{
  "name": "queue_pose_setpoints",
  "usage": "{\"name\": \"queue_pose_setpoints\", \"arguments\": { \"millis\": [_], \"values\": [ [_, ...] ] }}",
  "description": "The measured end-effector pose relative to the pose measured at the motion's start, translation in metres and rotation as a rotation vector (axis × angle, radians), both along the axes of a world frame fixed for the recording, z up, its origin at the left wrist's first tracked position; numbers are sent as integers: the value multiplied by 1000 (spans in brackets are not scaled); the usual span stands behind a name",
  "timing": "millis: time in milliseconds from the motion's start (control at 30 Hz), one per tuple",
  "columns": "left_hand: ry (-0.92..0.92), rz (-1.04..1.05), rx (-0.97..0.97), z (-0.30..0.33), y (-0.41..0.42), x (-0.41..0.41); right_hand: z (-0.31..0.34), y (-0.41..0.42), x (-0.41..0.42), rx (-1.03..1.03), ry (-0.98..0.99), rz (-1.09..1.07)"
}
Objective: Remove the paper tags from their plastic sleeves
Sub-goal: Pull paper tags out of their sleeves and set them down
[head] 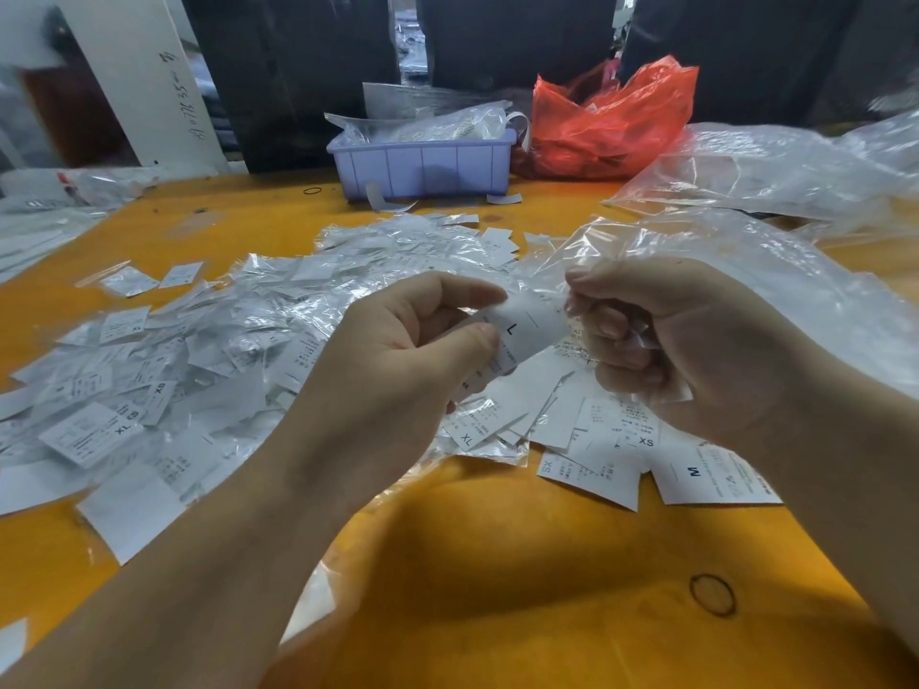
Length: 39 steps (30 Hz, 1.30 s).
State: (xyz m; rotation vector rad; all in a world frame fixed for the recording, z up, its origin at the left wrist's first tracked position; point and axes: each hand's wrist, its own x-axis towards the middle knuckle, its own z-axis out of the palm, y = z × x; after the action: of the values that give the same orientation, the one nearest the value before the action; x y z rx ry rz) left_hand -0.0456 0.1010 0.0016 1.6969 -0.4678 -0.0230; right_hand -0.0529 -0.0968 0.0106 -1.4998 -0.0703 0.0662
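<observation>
step: pulling L tag (522, 323) from sleeve, mid-air above pile (209, 350) | left hand (413, 355) pinches tag | right hand (666, 340) clenched on sleeve scraps | next: likely slide tag free, drop sleeve

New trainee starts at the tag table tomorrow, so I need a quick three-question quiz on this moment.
1. True or false: the left hand pinches a tag printed L.
2. What stands right of the lilac bin? A) red plastic bag B) cardboard box C) metal tray
3. Fill in: the bare tag lying under the right hand reads ___.

Key: 1 true; 2 A, the red plastic bag; 3 M.
</observation>
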Motion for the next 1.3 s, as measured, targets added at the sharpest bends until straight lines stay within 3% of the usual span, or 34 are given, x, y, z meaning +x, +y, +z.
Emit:
{"name": "queue_pose_setpoints", "arguments": {
  "millis": [633,1300],
  "values": [
    [-24,-35,19,5,-2,-6,1,2,-2,-35,-3,25],
    [67,-2,15,-1,2,3,2,3,-2,-60,-13,138]
  ]
}}
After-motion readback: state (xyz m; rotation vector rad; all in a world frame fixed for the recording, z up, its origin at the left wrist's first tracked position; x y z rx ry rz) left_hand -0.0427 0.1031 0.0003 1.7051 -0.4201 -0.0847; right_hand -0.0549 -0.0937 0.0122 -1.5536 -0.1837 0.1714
